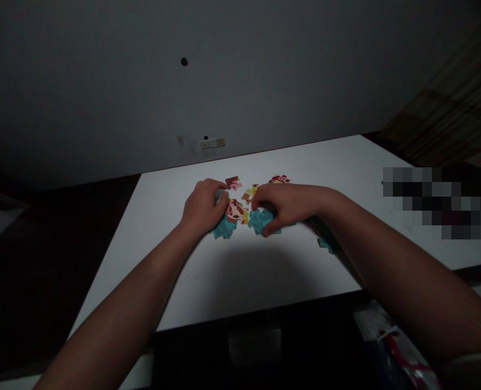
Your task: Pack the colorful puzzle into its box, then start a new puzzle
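My left hand rests on the white table at the left edge of some jigsaw puzzle pieces. Its thumb and index finger are apart, and the thumb tip touches a piece with a pink and brown picture. A teal puzzle piece lies partly beneath that hand. My right hand has its thumb and index finger around another teal puzzle piece, just right of a narrow gap. Its other fingers are hidden. A brown and pink piece lies farther back, between my hands.
Red-patterned pieces lie behind my right hand, and more teal ones show under my right forearm. The white table reaches toward a grey wall with sockets. A blurred-out patch covers the table's right side.
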Available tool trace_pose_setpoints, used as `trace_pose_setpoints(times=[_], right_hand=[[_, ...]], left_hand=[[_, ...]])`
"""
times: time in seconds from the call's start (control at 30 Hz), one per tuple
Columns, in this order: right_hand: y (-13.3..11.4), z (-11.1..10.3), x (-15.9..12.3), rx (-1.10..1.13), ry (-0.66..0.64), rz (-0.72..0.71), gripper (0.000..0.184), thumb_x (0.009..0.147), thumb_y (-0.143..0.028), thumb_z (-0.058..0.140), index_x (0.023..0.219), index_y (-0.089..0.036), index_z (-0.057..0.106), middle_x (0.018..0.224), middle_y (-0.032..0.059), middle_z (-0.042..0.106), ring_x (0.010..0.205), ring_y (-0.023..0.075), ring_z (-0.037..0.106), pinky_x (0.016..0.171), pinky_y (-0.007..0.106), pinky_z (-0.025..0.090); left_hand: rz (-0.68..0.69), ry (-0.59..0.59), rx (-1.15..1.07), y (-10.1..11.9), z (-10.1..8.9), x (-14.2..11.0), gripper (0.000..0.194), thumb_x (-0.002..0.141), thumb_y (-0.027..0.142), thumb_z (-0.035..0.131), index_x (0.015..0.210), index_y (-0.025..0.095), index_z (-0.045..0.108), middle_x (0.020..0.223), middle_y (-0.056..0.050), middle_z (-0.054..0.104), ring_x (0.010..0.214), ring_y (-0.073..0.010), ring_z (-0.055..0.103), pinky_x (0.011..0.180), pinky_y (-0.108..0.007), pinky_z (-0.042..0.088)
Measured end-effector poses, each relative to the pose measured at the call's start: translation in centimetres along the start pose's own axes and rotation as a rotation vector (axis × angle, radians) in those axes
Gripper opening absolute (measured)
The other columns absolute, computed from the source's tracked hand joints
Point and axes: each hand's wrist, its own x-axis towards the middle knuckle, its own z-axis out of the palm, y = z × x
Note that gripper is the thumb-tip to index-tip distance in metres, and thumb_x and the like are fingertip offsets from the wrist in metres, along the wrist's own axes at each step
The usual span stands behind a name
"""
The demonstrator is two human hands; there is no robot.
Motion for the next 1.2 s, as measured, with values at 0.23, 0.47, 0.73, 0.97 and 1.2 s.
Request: trace_pose_setpoints(times=[0.23,0.47,0.73,0.97,1.2], right_hand=[[-1.0,0.1,0.1,-0.027,-0.1,-0.015,0.041,0.074,-0.035,0.081,0.109,-0.021,0.066,0.099,0.0049,0.069,0.082,0.021,0.058,0.069,0.03,0.04],[-0.9,-0.5,-0.3,0.121,-0.067,-0.017,0.038,0.075,-0.029,0.079,0.111,-0.025,0.068,0.102,0.0037,0.073,0.089,0.0239,0.062,0.076,0.033,0.045],[0.4,-0.5,0.6,0.151,0.366,0.117,0.035,0.081,-0.033,0.074,0.115,-0.027,0.07,0.113,0.0051,0.074,0.105,0.0319,0.065,0.093,0.041,0.049],[2.1,0.2,1.2,0.087,0.495,0.063,0.027,0.094,-0.032,0.059,0.118,-0.027,0.069,0.123,0.0071,0.071,0.115,0.0287,0.063,0.103,0.041,0.046],[1.3,0.1,1.0,0.099,0.404,0.052,0.039,0.096,-0.032,0.055,0.132,-0.032,0.07,0.136,0.0078,0.07,0.127,0.0346,0.06,0.106,0.05,0.044]], left_hand=[[0.005,-0.015,0.01,0.4,0.0,0.2,0.027,0.095,0.029,0.053,0.113,0.018,0.07,0.118,-0.009,0.07,0.114,-0.0278,0.06,0.1,-0.042,0.048],[0.001,-0.048,-0.004,0.6,-0.1,0.2,0.023,0.094,0.027,0.054,0.107,0.02,0.072,0.117,-0.009,0.071,0.114,-0.0281,0.059,0.1,-0.043,0.049],[-0.008,-0.068,0.004,0.6,-0.1,0.3,0.023,0.095,0.028,0.054,0.106,0.021,0.073,0.118,-0.008,0.072,0.115,-0.0281,0.06,0.102,-0.042,0.049],[0.009,-0.072,-0.002,0.6,-0.2,0.2,0.024,0.096,0.029,0.053,0.108,0.021,0.072,0.119,-0.007,0.071,0.115,-0.0271,0.059,0.102,-0.042,0.049],[0.018,-0.072,-0.002,0.4,0.0,0.2,0.024,0.096,0.029,0.053,0.108,0.02,0.072,0.119,-0.008,0.071,0.114,-0.0274,0.06,0.101,-0.041,0.048]])
